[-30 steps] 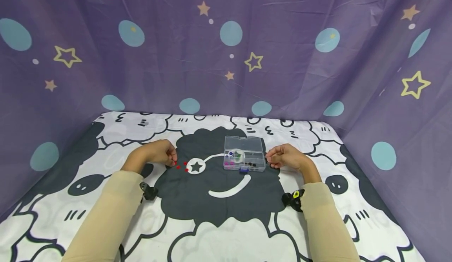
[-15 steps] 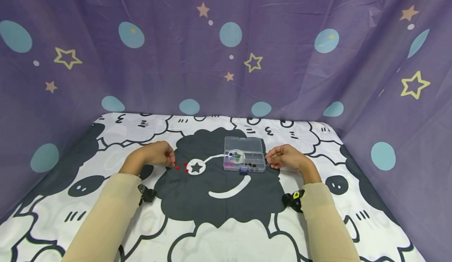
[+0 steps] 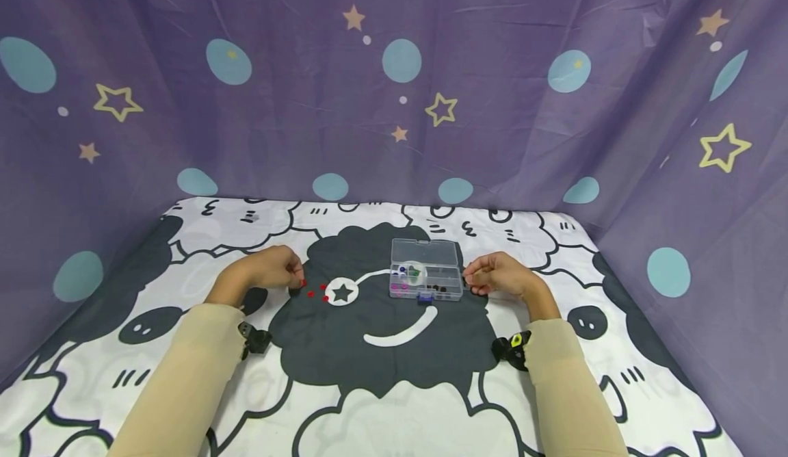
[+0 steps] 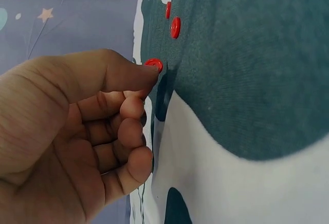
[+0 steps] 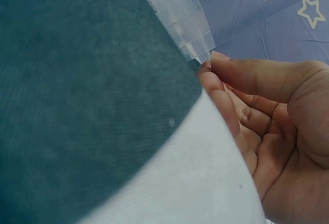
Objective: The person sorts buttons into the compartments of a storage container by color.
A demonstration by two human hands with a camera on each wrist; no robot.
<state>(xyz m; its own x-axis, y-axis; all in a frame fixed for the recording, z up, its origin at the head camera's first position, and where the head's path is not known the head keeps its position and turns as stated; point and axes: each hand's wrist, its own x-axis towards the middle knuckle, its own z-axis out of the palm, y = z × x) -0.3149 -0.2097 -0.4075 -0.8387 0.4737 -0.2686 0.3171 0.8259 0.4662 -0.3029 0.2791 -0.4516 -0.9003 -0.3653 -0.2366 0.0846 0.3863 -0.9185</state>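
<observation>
My left hand (image 3: 273,267) pinches a red button (image 4: 154,63) between thumb and forefinger, just above the dark patch of the cloth. Three more red buttons (image 3: 323,286) lie loose on that patch, to the right of the fingertips. A clear plastic box (image 3: 426,280) stands with its lid raised and small purple, pink, green and dark pieces in its compartments. At its right end is my right hand (image 3: 501,273). The right wrist view shows the thumb and forefinger at a corner of the box (image 5: 191,26), seemingly pinching its edge; the contact is partly hidden.
A white cloth (image 3: 400,423) with black-outlined cartoon shapes covers the table. Purple curtains (image 3: 505,135) with stars and dots hang behind it and at both sides. A small blue piece (image 3: 425,299) shows at the front of the box.
My left hand has drifted slightly left with the red button in its fingertips. The right hand and the box stay where they were.
</observation>
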